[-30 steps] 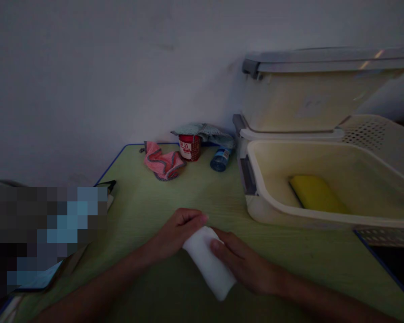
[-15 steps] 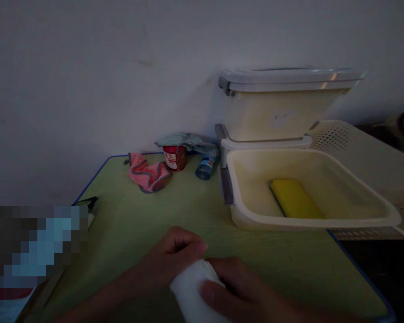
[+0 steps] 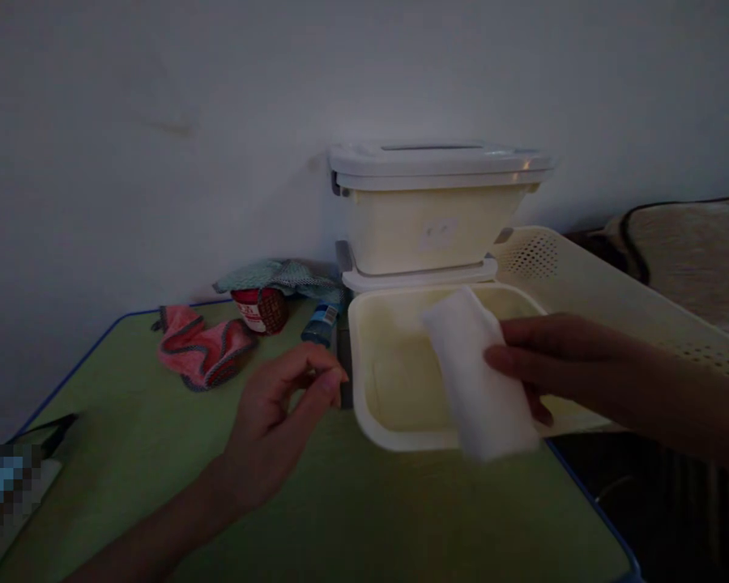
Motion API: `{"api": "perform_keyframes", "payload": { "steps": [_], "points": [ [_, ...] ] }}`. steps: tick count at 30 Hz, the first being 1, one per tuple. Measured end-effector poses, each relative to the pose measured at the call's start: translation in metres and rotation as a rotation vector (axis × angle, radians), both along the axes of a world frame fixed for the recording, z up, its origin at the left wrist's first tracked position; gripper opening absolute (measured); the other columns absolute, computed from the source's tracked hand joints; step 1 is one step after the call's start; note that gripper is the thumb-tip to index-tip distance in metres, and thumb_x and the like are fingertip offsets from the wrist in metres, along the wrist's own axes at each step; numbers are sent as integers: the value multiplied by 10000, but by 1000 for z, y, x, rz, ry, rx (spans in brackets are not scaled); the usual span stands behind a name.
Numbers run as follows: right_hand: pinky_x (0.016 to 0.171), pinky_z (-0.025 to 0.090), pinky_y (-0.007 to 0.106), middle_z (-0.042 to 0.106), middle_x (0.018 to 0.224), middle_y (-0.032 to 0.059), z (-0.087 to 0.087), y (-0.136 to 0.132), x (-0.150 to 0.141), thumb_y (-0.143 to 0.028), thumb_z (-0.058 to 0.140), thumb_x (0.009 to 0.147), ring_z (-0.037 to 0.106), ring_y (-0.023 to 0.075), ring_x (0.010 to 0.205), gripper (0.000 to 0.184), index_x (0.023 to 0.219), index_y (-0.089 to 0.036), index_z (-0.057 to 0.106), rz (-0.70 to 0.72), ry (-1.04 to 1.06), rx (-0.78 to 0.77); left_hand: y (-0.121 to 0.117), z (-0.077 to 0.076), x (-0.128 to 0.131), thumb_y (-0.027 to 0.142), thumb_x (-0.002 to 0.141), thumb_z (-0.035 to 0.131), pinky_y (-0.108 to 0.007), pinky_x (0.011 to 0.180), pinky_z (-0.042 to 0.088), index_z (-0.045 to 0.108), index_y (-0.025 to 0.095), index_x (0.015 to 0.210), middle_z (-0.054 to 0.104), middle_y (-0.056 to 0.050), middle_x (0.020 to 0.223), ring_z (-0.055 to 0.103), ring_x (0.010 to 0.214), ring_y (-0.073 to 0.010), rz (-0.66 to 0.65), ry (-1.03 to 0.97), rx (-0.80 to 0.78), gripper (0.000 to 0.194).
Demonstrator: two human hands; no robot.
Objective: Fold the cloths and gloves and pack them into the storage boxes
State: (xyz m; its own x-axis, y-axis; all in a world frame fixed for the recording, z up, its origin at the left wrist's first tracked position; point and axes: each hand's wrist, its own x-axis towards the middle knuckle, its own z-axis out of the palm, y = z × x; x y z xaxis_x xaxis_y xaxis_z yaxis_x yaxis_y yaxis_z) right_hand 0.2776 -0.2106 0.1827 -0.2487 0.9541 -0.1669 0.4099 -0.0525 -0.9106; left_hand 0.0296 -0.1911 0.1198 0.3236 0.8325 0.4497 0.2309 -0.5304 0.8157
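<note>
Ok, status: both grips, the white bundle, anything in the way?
Right grip holds white bundle. Left grip loosely curled, nothing seen in it. Bundle and right grip partly hide open bin.

The blurred white bundle hides part of the open bin. The left edge crops a pixelated item.

On the table, 1 cloth lies left of the can, the bottle right; box behind bin, bundle in front.
</note>
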Motion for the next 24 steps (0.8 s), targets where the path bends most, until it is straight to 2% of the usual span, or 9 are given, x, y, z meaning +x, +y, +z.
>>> {"api": "perform_keyframes", "payload": {
  "steps": [3, 6, 9, 12, 18, 21, 24],
  "points": [
    [403, 361, 227, 510, 462, -9, -17, 32, 16, -243, 541, 780, 466, 90, 420, 247, 540, -187, 545, 41, -152, 21, 4, -8, 8, 154, 817, 495, -214, 555, 428, 553, 179, 775, 581, -2, 701, 522, 619, -109, -7, 113, 166, 75],
    [399, 386, 209, 502, 450, -52, -40, 53, 15, -89, 513, 760, 477, 85, 394, 95, 712, -171, 518, -23, -253, -137, 6, -15, 12, 94, 796, 515, -284, 759, 458, 550, 183, 901, 610, -44, 883, 555, 857, -153, -29, 181, 361, 142],
    [384, 393, 197, 501, 434, -82, -57, 63, 8, -40, 506, 763, 483, 89, 372, 176, 849, -180, 442, -49, -304, -233, 7, -19, 12, 56, 808, 480, -302, 868, 430, 538, 184, 944, 610, -58, 955, 526, 991, -159, -101, 207, 381, 196],
    [383, 398, 194, 503, 427, -80, -66, 68, 3, -33, 500, 775, 520, 103, 388, 203, 851, -190, 396, -13, -389, -258, 8, -21, 11, 61, 824, 457, -307, 902, 408, 538, 189, 923, 611, -59, 963, 510, 1026, -163, -129, 222, 340, 181],
    [373, 314, 207, 473, 443, -83, -77, 70, 6, 1, 518, 709, 501, 101, 385, 259, 821, -195, 391, 29, -529, -139, 9, -25, 9, 84, 829, 452, -334, 924, 392, 541, 192, 911, 608, -68, 989, 491, 1057, -182, -153, 251, 327, 163],
    [430, 307, 206, 503, 527, -63, -77, 70, 6, -61, 477, 730, 515, 75, 433, 159, 794, -188, 406, 58, -661, -55, 9, -26, 9, 84, 831, 442, -342, 922, 395, 539, 193, 907, 607, -70, 987, 489, 1055, -186, -148, 254, 330, 164],
    [472, 324, 222, 559, 625, -12, -70, 68, 3, -131, 504, 739, 542, 107, 534, 105, 805, -176, 435, 121, -841, 90, 9, -26, 9, 94, 839, 431, -359, 911, 402, 535, 195, 910, 606, -73, 987, 488, 1052, -195, -151, 262, 332, 161]
  ]
}}
